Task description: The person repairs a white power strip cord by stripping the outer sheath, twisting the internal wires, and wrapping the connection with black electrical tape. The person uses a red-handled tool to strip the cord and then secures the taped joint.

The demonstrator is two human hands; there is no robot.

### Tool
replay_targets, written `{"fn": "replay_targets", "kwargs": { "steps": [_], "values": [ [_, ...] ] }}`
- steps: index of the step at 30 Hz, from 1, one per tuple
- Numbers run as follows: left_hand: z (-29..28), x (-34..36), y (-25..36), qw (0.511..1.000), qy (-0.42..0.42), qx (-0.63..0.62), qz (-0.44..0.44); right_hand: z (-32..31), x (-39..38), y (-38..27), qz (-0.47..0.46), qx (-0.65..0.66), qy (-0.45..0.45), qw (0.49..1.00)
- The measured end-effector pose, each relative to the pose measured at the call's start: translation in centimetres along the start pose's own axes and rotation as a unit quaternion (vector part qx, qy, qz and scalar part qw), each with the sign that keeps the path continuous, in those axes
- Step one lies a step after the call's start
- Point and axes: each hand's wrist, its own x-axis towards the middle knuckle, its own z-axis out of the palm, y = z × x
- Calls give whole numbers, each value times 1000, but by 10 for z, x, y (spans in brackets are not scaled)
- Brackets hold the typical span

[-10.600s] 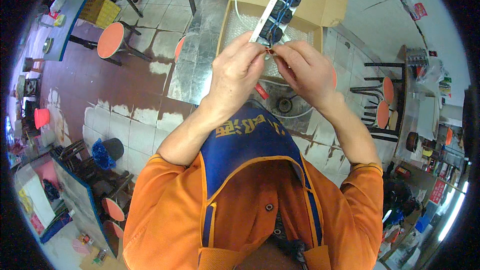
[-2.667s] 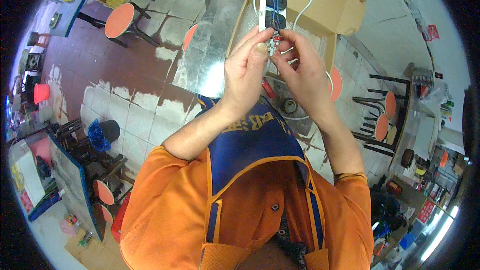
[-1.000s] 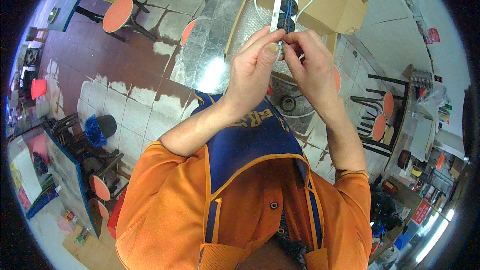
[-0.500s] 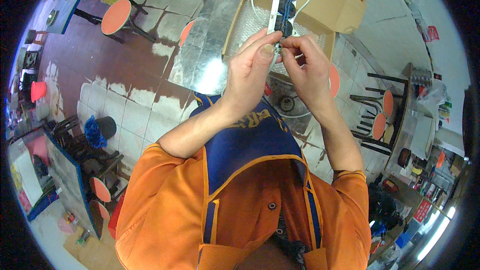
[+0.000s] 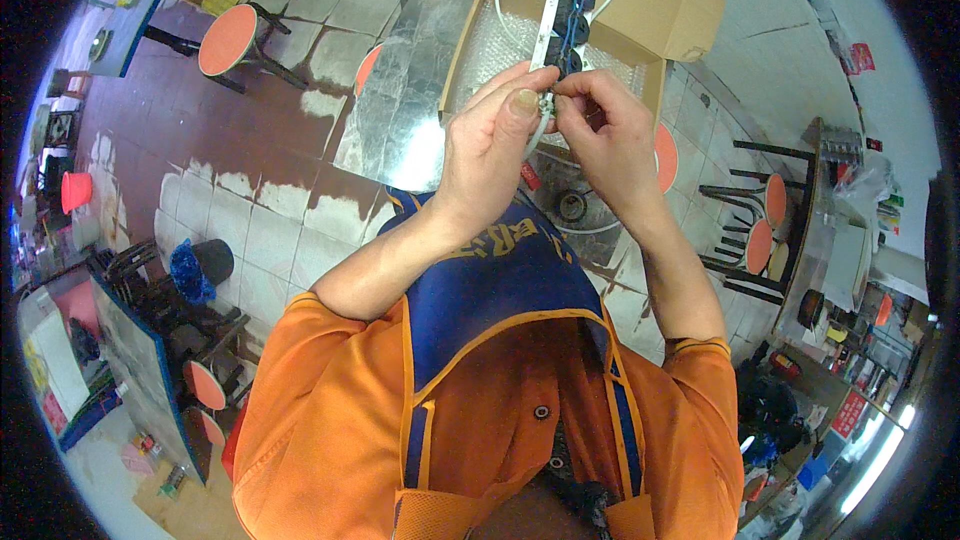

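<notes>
Above a metal-topped table (image 5: 400,130) and an open cardboard box (image 5: 650,0), we are holding a long white strip (image 5: 551,15) carrying dark round components. Our left hand (image 5: 490,145) and right hand (image 5: 605,135) are pinching its near end; it is looking light, stiff and slender, best gripped by its edges.

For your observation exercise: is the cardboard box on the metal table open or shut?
Open. The cardboard box has its flaps spread outward, showing bubble wrap lining inside.
</notes>
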Motion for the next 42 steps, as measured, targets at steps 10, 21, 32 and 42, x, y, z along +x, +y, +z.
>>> {"fn": "replay_targets", "kwargs": {
  "steps": [10, 21, 32, 42],
  "values": [
    [-4, 0, 1, 998, -39, 24, -34, -12, 2, -3, -43, -92, -35, 994],
    [2, 8, 15, 980, 3, -136, -143, 4, -3, -5, 81, 133, 12, 988],
    [1, 13, 24, 980, -1, -119, -161, -21, 10, -6, -86, -22, -36, 995],
    [-3, 6, 6, 995, 40, 54, 74, -1, 13, -18, 129, 115, -17, 985]
  ]
}}
